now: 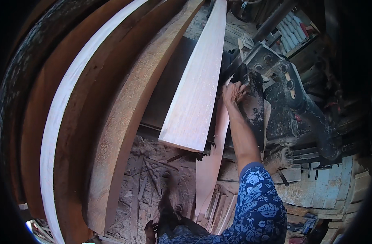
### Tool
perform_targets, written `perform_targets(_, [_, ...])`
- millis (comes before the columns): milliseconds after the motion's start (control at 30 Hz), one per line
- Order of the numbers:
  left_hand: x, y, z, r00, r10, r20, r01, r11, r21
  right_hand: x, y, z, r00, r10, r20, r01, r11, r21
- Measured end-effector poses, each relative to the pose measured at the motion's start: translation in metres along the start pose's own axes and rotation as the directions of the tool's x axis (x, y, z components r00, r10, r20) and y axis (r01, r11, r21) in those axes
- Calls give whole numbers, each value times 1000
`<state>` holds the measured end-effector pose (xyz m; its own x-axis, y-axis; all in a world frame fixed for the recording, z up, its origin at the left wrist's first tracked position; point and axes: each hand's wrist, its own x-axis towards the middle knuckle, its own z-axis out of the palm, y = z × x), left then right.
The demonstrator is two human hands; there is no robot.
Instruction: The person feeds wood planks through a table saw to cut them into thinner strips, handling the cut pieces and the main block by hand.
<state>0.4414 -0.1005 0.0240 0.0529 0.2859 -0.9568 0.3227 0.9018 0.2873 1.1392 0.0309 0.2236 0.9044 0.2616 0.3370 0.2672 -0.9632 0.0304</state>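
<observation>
Reading rightward, we note our left hand [150, 230] hanging low, its grip loosely wide; a pale plank [198, 89] on the dark surface [163, 91]; beside it, a thin strip [219, 138], held near its far end by our right hand [234, 93].

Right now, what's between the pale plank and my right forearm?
In the head view, a thin wood strip lies between the pale plank and your right forearm, with dark gaps showing alongside it.
</observation>
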Motion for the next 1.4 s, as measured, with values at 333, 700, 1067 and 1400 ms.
perform_targets(333, [-10,95,156,813,286,508,-504,782,366,-64,89,-98,962,106,-252,10,907,421])
perform_targets(700, [28,127,351,340,275,899,-626,780,-2,-374,290,-247,956,150,251,-289,355,889])
perform_targets(1067, [-232,28,102,424,676,603,-597,709,-375,-620,385,-132,759,298,579,-544,-199,815])
perform_targets(1400, [-284,-190,-155,789,608,86,-481,699,-529,-772,311,-184,913,-89,398,-274,589,760])
